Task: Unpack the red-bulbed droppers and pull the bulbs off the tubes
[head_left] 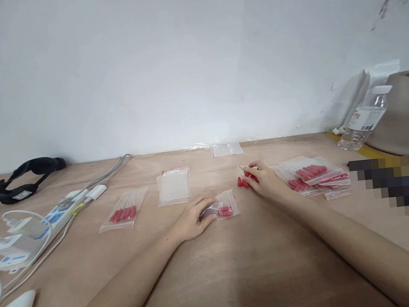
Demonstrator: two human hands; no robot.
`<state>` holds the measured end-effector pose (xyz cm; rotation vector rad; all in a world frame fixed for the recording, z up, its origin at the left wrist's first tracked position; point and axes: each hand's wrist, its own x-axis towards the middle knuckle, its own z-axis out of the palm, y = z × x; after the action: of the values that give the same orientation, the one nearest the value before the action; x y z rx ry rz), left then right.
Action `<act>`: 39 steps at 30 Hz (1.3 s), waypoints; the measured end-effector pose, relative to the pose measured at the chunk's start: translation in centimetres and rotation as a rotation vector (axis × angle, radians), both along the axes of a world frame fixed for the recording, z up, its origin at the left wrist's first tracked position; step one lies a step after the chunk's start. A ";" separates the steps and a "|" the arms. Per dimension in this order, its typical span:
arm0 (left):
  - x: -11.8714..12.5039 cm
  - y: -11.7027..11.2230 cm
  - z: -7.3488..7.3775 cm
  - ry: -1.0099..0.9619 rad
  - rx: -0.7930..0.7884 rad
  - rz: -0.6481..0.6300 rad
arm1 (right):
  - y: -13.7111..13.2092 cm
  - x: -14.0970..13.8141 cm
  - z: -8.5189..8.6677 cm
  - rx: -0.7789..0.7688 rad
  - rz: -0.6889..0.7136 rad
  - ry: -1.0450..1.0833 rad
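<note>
My left hand rests on the wooden table, fingers curled on the open end of a small clear zip bag that holds a few red-tipped pieces. My right hand reaches further back and pinches at a loose cluster of red-tipped pieces. An empty clear bag lies just left of centre. Further left lies a filled bag with red-tipped pieces in a row.
A stack of filled bags lies right of my right hand. Another empty bag sits by the wall. A power strip with cables and chargers and a black strap are at the left; a water bottle stands at the right.
</note>
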<state>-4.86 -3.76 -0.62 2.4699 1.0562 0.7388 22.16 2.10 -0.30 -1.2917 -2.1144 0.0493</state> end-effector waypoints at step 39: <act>0.1 0.0 -0.8 0.021 0.028 0.075 | -4.9 -5.4 0.2 -0.411 0.336 0.211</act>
<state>-4.81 -3.76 -1.39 2.4782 1.1591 0.7561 16.77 -2.83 -0.13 -1.0744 -2.1782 0.7641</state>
